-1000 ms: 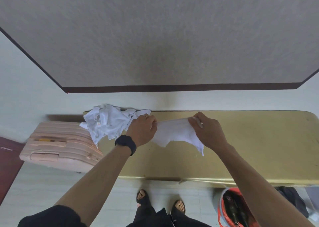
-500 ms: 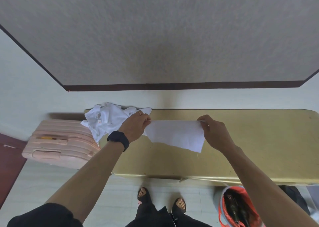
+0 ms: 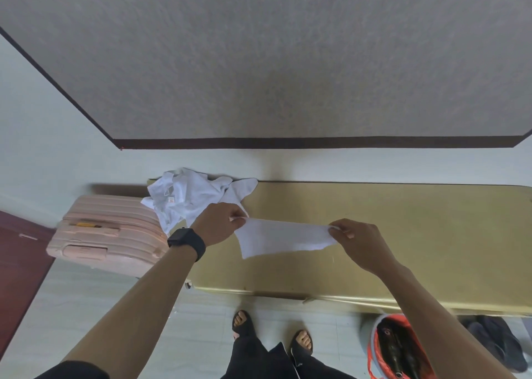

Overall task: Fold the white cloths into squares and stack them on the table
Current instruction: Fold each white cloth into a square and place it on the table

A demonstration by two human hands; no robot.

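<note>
Since drawn wider apart than before, pinching white cloth (image 3: 283,239) taut over table (image 3: 417,234): left hand (image 3: 216,224) at its nine o'clock corner, right hand (image 3: 359,243) at three.

A white cloth (image 3: 283,239) hangs stretched wide above the gold worktop (image 3: 403,234), pinched at its two upper corners. A crumpled heap of white cloths (image 3: 190,197) lies at the worktop's far left corner.

Light: soft, even, rather dim.
Shadows: faint on the far wall (image 3: 288,164) behind the table (image 3: 417,234).
Sharpness: slightly soft overall.
Edges: straight lines bend, wide-angle.
</note>
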